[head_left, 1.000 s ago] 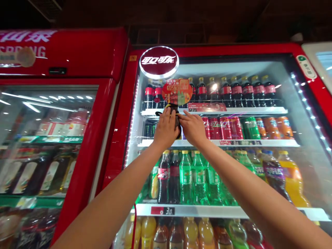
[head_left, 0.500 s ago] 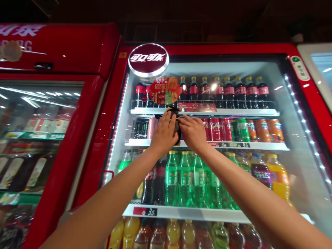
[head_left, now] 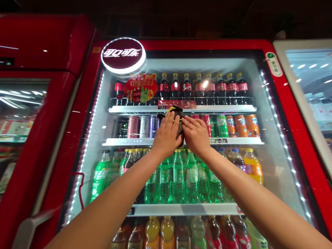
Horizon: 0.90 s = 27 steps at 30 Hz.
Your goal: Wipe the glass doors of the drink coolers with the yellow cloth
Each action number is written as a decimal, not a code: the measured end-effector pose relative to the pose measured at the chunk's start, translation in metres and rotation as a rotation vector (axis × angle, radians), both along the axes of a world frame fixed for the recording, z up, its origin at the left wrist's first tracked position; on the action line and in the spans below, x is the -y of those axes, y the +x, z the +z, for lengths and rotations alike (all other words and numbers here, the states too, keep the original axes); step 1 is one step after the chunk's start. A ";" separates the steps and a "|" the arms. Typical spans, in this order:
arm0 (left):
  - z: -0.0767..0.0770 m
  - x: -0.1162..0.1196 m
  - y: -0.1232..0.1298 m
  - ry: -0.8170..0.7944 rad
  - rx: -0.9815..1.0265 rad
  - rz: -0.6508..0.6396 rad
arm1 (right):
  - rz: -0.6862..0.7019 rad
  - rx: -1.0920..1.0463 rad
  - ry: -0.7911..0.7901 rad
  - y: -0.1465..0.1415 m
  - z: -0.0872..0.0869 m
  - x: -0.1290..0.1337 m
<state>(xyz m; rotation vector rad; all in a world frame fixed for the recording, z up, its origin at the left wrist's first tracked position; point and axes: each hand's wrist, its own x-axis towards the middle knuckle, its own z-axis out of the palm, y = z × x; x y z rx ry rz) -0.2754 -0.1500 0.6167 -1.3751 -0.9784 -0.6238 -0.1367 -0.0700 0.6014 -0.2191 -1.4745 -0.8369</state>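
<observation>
Both my hands reach up against the glass door (head_left: 261, 159) of a lit drinks fridge. Between them is a dark grey and black cloth with yellow edging (head_left: 177, 110), bunched near the glass. My left hand (head_left: 167, 135) lies over the cloth's left part, its fingers pointing up and bent round it. My right hand (head_left: 196, 135) has its fingertips together on the cloth's right edge. Much of the cloth is covered by my fingers. Behind the glass, cans and green bottles (head_left: 178, 173) stand on the shelves around my hands.
A round lit sign (head_left: 123, 55) sits at the door's upper left, with a red sticker (head_left: 141, 88) below it. To the left stands another red fridge (head_left: 38, 45) with a grey handle (head_left: 27, 231). A pale-framed fridge (head_left: 282, 65) adjoins on the right.
My view has shifted right, so the fridge appears further left. Both hands and the cloth have moved right across the glass, away from the red sticker.
</observation>
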 end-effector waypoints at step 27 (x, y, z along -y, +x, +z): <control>0.034 -0.073 0.108 0.039 0.134 0.023 | 0.005 0.093 -0.143 0.113 0.045 -0.054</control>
